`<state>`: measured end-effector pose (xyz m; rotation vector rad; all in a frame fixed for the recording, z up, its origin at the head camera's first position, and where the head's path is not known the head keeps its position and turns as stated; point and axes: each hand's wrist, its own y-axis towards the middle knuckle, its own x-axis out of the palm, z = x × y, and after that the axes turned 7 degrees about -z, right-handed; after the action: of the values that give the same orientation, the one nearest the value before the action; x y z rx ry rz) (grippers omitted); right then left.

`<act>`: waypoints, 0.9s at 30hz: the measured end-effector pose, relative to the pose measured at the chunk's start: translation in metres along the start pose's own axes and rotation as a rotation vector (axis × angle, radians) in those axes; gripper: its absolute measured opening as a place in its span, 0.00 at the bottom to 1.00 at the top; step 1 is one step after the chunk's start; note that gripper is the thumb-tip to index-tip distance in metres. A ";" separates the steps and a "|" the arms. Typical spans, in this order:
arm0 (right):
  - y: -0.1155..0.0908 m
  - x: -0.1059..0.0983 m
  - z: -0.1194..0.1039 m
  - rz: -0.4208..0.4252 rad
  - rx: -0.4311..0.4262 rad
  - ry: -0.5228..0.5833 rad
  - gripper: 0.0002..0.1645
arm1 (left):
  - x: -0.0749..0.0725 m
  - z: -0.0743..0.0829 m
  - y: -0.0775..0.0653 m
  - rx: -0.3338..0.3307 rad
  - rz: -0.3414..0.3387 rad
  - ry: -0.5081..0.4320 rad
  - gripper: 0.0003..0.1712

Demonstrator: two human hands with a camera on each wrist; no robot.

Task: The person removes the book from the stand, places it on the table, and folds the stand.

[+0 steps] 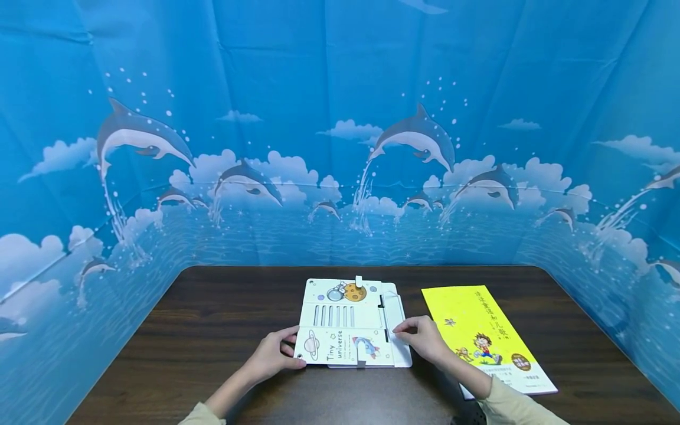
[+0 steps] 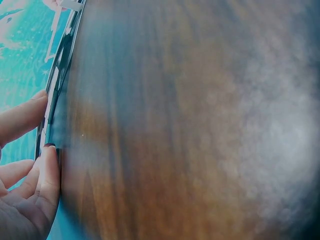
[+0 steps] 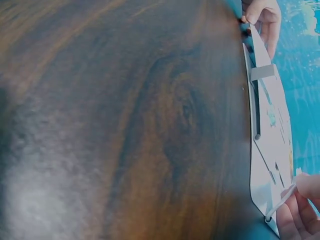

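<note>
A white folding book stand (image 1: 366,316), printed with an astronaut, planets and "Tiny universe", lies on the table in the head view. My left hand (image 1: 272,356) grips its left edge near the front corner, thumb at the front and fingers at the side. In the right wrist view that end of the panel stands raised over the back plate. My right hand (image 1: 425,339) is at the stand's right side, where thumb and fingers pinch a thin white bar (image 3: 282,201) hinged to the plate. Clips (image 1: 362,354) sit at the stand's front and back edges.
To the right of the stand lies a yellow book (image 1: 467,313) with a cartoon child on its cover. The dark wood table (image 1: 212,319) has a blue dolphin-printed curtain (image 1: 297,118) behind it and at both sides.
</note>
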<state>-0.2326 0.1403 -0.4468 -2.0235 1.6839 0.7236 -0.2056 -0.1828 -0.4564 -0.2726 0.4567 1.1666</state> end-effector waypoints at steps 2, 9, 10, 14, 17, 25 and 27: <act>0.002 -0.001 0.000 -0.023 0.013 0.025 0.04 | 0.000 0.000 0.000 0.002 -0.001 0.004 0.45; 0.005 -0.003 0.003 -0.092 0.056 0.067 0.05 | 0.001 0.001 0.000 -0.001 -0.002 0.009 0.45; 0.005 -0.003 0.003 -0.096 0.053 0.061 0.04 | 0.001 0.001 0.000 -0.003 -0.001 0.009 0.45; 0.005 -0.003 0.003 -0.114 0.015 0.031 0.05 | 0.002 0.001 0.000 -0.001 0.001 0.006 0.45; 0.005 -0.004 0.003 -0.135 -0.037 -0.010 0.05 | 0.002 0.001 0.000 0.002 0.001 0.005 0.45; 0.012 -0.005 0.002 -0.214 -0.142 -0.085 0.03 | 0.001 0.001 0.000 -0.001 0.007 -0.001 0.45; 0.012 -0.006 0.001 -0.223 -0.150 -0.096 0.03 | 0.001 0.001 0.000 -0.002 0.006 0.007 0.45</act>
<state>-0.2457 0.1437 -0.4435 -2.1969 1.3593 0.8744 -0.2050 -0.1813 -0.4559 -0.2768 0.4629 1.1725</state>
